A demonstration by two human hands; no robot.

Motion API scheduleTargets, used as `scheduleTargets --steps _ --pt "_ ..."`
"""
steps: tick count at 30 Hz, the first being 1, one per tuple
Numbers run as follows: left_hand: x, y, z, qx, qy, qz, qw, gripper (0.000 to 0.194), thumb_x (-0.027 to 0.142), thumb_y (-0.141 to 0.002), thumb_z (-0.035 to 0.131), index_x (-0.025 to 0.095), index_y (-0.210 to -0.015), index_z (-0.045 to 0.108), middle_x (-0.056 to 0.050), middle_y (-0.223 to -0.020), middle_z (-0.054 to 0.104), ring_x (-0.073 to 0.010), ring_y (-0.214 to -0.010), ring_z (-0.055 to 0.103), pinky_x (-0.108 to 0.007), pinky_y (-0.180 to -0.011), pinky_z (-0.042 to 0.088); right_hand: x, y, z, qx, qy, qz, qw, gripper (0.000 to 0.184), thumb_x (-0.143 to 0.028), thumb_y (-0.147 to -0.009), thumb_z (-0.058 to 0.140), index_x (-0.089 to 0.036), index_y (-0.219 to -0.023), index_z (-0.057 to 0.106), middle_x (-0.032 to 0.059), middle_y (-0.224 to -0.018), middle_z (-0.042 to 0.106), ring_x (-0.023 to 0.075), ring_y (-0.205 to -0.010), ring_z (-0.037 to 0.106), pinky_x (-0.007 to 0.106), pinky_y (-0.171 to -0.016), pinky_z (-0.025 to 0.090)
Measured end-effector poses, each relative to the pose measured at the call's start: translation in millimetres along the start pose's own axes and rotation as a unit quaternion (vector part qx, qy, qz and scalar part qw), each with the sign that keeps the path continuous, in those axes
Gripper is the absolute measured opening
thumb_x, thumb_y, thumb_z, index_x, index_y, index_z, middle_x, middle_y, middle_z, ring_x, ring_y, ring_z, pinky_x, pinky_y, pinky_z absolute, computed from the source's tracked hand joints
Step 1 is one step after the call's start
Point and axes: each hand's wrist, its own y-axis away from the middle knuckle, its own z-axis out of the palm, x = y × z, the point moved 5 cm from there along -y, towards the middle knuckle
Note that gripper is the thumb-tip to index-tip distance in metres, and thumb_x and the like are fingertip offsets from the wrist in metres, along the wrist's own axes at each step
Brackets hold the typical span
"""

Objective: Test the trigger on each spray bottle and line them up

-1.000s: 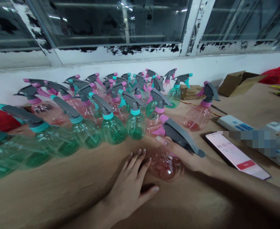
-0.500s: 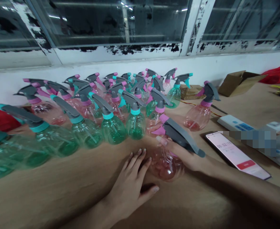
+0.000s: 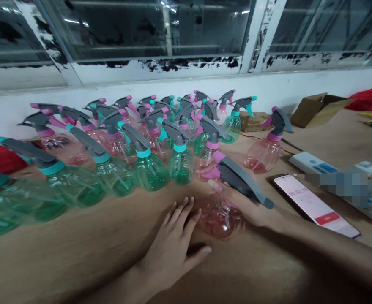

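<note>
My right hand [image 3: 236,198] is wrapped round the neck of a pink spray bottle [image 3: 219,221], just under its grey and pink trigger head. The bottle stands on the brown table [image 3: 110,253], and part of its neck is hidden by my fingers. Flat on the tabletop to its left lies my left hand [image 3: 176,236], fingers spread, holding nothing. Beyond my hands is a row of green spray bottles, among them one with a turquoise collar [image 3: 180,166]. Another pink spray bottle [image 3: 262,154] stands apart at the right.
Many more pink and green spray bottles crowd toward the wall. On the right lie a phone [image 3: 315,207] showing a timer and a white power strip [image 3: 313,162]. An open cardboard box [image 3: 315,112] and a red bag [image 3: 370,99] are farther back. Red material [image 3: 0,156] shows at the left.
Almost nothing differs. Both hands keep their places, and the pink bottle in my right hand stays put.
</note>
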Motion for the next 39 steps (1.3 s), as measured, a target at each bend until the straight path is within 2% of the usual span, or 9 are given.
scheduleTargets --steps 8,13,16,22,27,32,39 --pt "-0.4 0.2 0.9 0.005 0.009 -0.002 1.0 0.061 0.054 -0.087 0.05 0.012 -0.131 0.044 -0.017 -0.144 0.033 -0.0318 -0.133 0.028 -0.051 -0.104 0.029 -2.0 -2.4 0.4 -0.007 0.042 -0.006 0.999 0.015 -0.023 -0.082 0.055 -0.024 -0.07 0.045 -0.0028 -0.063 0.049 0.0141 -0.058 0.048 0.031 -0.058 0.044" --pt "-0.4 -0.3 0.4 0.004 0.005 -0.002 1.0 0.061 0.054 -0.086 0.051 0.012 -0.13 0.045 -0.017 -0.144 0.033 -0.0316 -0.132 0.029 -0.05 -0.104 0.029 -4.4 -1.5 0.5 -0.002 0.009 -0.019 1.0 0.007 -0.024 -0.082 0.056 -0.024 -0.079 0.05 -0.0019 -0.07 0.056 0.0151 -0.066 0.055 0.032 -0.068 0.048" --pt "-0.2 -1.0 -0.2 -0.001 -0.001 -0.002 1.0 0.062 0.055 -0.087 0.05 0.012 -0.131 0.044 -0.017 -0.144 0.033 -0.0315 -0.132 0.029 -0.051 -0.104 0.03 -3.4 -0.8 1.3 0.0 -0.013 -0.005 1.0 0.007 -0.025 -0.08 0.057 -0.024 -0.084 0.051 -0.0007 -0.076 0.059 0.0162 -0.072 0.058 0.033 -0.073 0.049" --pt "0.3 -0.2 -1.1 -0.004 0.003 -0.005 1.0 0.062 0.054 -0.086 0.051 0.011 -0.131 0.045 -0.018 -0.144 0.033 -0.032 -0.132 0.029 -0.051 -0.104 0.03 1.2 1.9 2.9 -0.014 -0.034 0.03 0.999 0.006 -0.026 -0.079 0.059 -0.023 -0.078 0.054 -0.0021 -0.071 0.055 0.0123 -0.057 0.051 0.026 -0.052 0.046" --pt "0.2 -0.3 -1.1 0.0 0.009 -0.005 1.0 0.062 0.054 -0.087 0.05 0.011 -0.131 0.044 -0.017 -0.144 0.033 -0.0318 -0.132 0.029 -0.051 -0.104 0.03 9.9 4.9 4.3 -0.039 -0.04 0.063 0.996 0.01 -0.028 -0.08 0.058 -0.023 -0.072 0.055 -0.0011 -0.071 0.057 0.013 -0.061 0.054 0.026 -0.054 0.048" --pt "-0.1 -0.4 -0.4 0.001 0.007 -0.005 1.0 0.062 0.054 -0.087 0.05 0.012 -0.131 0.044 -0.017 -0.144 0.033 -0.0319 -0.133 0.028 -0.051 -0.104 0.03 10.2 4.6 4.0 -0.029 -0.037 0.06 0.997 0.009 -0.03 -0.08 0.059 -0.022 -0.078 0.055 -0.0017 -0.07 0.056 0.0115 -0.058 0.052 0.024 -0.051 0.047" --pt "-0.3 -0.4 -0.3 0.007 0.013 -0.003 1.0 0.061 0.053 -0.086 0.051 0.012 -0.131 0.044 -0.016 -0.144 0.033 -0.0317 -0.133 0.028 -0.051 -0.104 0.029 6.8 3.6 5.6 -0.032 -0.048 0.046 0.997 0.013 -0.029 -0.08 0.059 -0.023 -0.072 0.051 -0.0047 -0.06 0.048 0.0102 -0.049 0.045 0.025 -0.047 0.043"
